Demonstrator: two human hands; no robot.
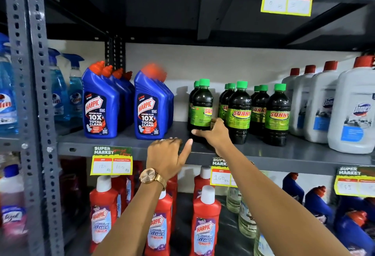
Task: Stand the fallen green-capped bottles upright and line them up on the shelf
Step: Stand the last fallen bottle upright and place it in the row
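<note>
Several dark bottles with green caps and green "SUNNY" labels stand upright in three short rows on the grey middle shelf. My right hand grips the lower body of the front bottle of the left row, thumb across its front. The middle row's front bottle and the right row's front bottle stand untouched beside it. My left hand rests on the shelf's front edge just left of that bottle, fingers curled over the lip, thumb pointing up toward it. No green-capped bottle is seen lying down.
Blue Harpic bottles stand left of the green-capped rows, white Domex jugs to the right. Blue spray bottles sit at far left. Price tags hang on the shelf edge. Red Harpic bottles fill the shelf below.
</note>
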